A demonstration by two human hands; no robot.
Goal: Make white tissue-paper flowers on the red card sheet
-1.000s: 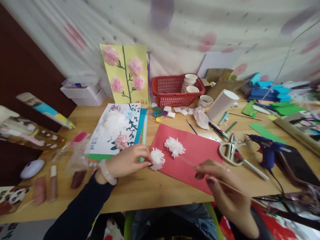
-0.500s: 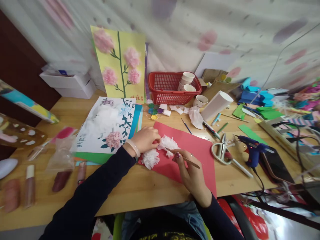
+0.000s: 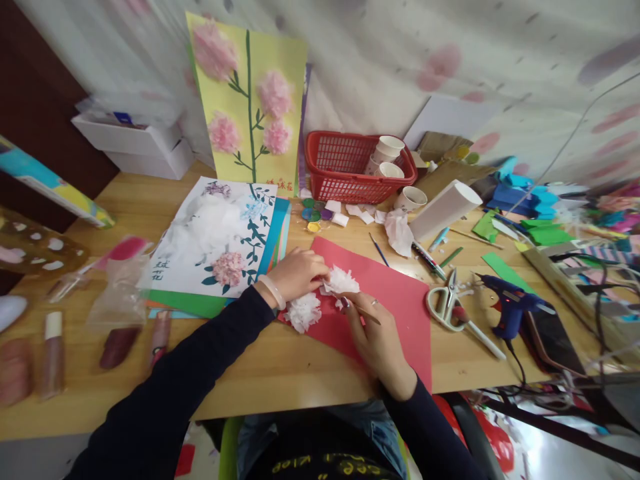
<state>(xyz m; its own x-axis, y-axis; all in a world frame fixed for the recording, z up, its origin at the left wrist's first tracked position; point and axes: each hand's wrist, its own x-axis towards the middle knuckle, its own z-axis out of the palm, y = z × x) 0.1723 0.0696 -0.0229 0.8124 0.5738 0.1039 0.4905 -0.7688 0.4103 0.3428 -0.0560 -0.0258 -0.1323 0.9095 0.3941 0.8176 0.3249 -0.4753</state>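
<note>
Red paper (image 3: 395, 293) lies on the wooden table with two crumpled white paper flowers on it. My right hand (image 3: 375, 333) holds a thin wooden stick (image 3: 364, 312) whose tip reaches the upper white flower (image 3: 343, 283). My left hand (image 3: 299, 275) is at that flower's left edge, fingers pinched together; what they hold, if anything, is too small to tell. The lower white flower (image 3: 303, 312) sits just below my left hand. Left of my hands is a white sheet (image 3: 173, 243) with cotton, a pink flower and painted leaves, on top of coloured papers.
Behind stand a yellow flower picture (image 3: 280, 57), a red basket (image 3: 350, 190) with paper cups and a white roll (image 3: 445, 210). To the right lie scissors (image 3: 445, 307), a blue glue gun (image 3: 510, 303) and a phone (image 3: 555, 340). Cosmetic tubes (image 3: 53, 357) are at the left.
My right hand with the stick has moved slightly left, closer to the upper white flower. My left hand stays beside the flower. The camera view has shifted a little.
</note>
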